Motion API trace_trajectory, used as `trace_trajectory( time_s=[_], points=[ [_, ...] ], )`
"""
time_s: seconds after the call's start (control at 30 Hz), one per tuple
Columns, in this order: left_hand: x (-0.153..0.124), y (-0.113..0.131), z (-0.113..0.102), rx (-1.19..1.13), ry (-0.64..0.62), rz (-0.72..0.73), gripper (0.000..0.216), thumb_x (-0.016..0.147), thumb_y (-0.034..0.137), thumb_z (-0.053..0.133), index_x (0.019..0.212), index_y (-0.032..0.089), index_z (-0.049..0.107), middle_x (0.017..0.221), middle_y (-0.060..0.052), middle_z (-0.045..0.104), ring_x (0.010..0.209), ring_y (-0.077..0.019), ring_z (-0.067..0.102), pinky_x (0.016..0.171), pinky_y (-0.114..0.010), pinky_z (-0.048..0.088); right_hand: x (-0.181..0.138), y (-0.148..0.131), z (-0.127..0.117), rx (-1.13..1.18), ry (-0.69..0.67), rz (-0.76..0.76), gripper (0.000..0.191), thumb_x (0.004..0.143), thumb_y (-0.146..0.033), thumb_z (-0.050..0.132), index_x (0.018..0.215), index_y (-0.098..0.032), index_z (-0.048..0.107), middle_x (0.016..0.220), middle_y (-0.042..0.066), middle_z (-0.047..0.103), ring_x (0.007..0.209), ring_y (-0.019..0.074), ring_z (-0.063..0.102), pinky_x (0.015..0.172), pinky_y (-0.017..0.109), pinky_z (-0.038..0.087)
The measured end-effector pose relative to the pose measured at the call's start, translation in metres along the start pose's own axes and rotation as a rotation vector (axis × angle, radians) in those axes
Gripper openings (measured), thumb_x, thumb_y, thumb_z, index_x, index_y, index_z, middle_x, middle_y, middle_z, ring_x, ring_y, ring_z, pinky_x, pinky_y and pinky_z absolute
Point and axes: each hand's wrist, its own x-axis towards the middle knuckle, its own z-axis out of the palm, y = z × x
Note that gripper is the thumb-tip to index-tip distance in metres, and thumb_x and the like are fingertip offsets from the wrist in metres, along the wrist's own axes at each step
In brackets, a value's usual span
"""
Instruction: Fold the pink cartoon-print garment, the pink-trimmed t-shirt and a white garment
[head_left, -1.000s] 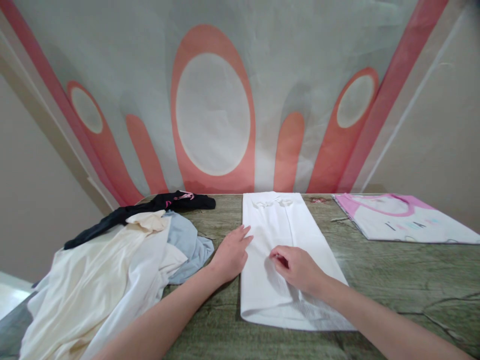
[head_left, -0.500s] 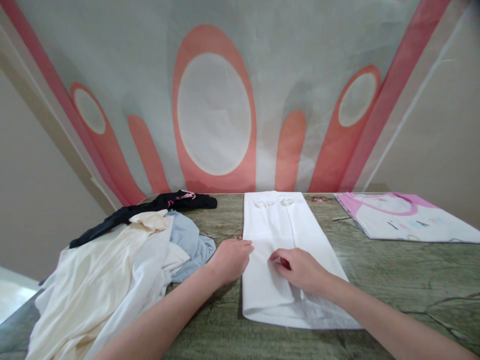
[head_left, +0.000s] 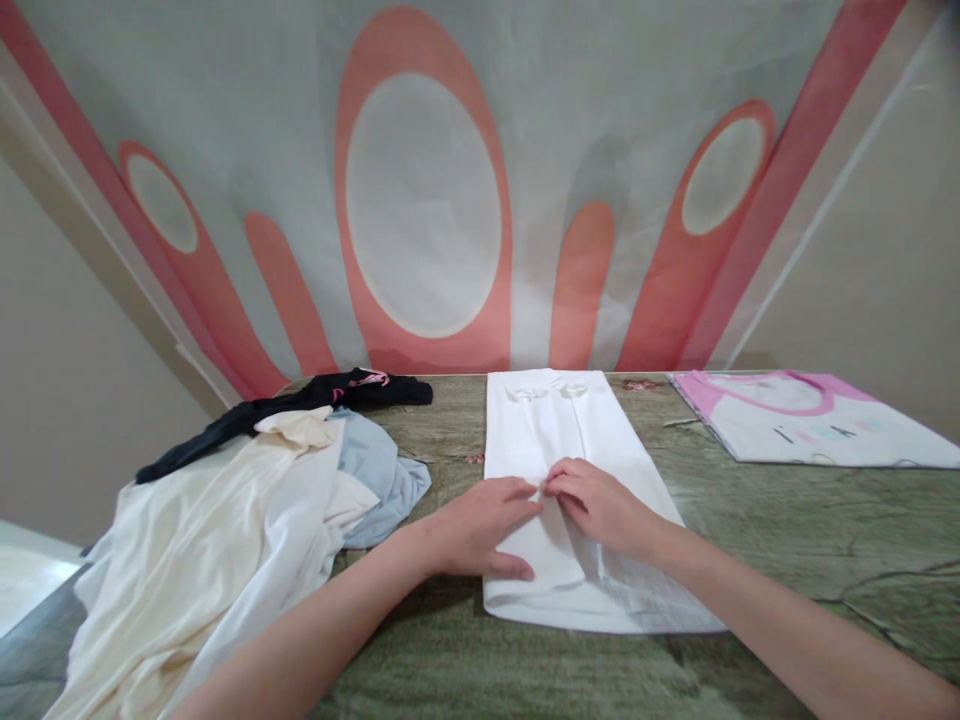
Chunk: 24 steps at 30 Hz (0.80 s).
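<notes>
A white garment (head_left: 525,430), folded into a long strip, lies lengthwise on the table in front of me. Its far end carries small gathered ruffles, and the near end shows a rounded, layered edge. My left hand (head_left: 484,528) rests over its left edge, thumb and fingers apart on the cloth. Close by, my right hand (head_left: 600,505) has its fingertips pinched together on the fabric near the middle of the strip. The fingertips of both hands almost meet there, and the right palm is hidden from view.
On the left lies a loose heap of clothes: a cream garment (head_left: 195,540), a light blue one (head_left: 379,475) and a black one (head_left: 247,420). A folded pink-and-white shirt (head_left: 817,415) lies at the right. Behind the wooden table (head_left: 420,650) rises a patterned backdrop (head_left: 540,150).
My left hand has moved right from the garment's edge onto the cloth, its fingers spreading. My right hand has shifted slightly away from me, closing its fingertips on the fabric. The view has tilted slightly down.
</notes>
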Motion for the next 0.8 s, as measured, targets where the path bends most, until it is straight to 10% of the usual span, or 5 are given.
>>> trace_trajectory(
  time_s=[0.4, 0.6, 0.8],
  points=[
    [0.0, 0.023, -0.009, 0.024, -0.181, -0.059, 0.019, 0.079, 0.036, 0.06, 0.089, 0.02, 0.056, 0.083, 0.0, 0.06, 0.076, -0.0156, 0.057, 0.068, -0.023, 0.039, -0.005, -0.02, -0.031, 0.072, -0.363, -0.125, 0.027, 0.075, -0.007, 0.049, 0.092, -0.017, 0.067, 0.1, 0.006, 0.062, 0.088, 0.0164, 0.057, 0.079, 0.029, 0.043],
    [-0.002, 0.027, -0.01, 0.092, -0.239, -0.037, 0.027, 0.071, 0.043, 0.066, 0.083, 0.021, 0.056, 0.075, 0.003, 0.061, 0.068, -0.0156, 0.057, 0.059, -0.023, 0.036, -0.004, -0.013, -0.026, 0.062, -0.198, 0.041, 0.031, 0.082, -0.012, 0.041, 0.105, -0.019, 0.061, 0.101, 0.006, 0.066, 0.091, 0.0176, 0.059, 0.08, 0.03, 0.042],
    [-0.007, 0.032, -0.012, 0.062, -0.286, -0.082, 0.015, 0.067, 0.025, 0.063, 0.081, 0.021, 0.058, 0.074, 0.002, 0.063, 0.066, -0.0156, 0.058, 0.056, -0.023, 0.037, -0.009, -0.036, -0.026, 0.051, -0.347, -0.049, 0.022, 0.073, -0.009, 0.048, 0.087, -0.018, 0.062, 0.076, 0.002, 0.064, 0.068, 0.0139, 0.056, 0.062, 0.023, 0.039]
  ],
)
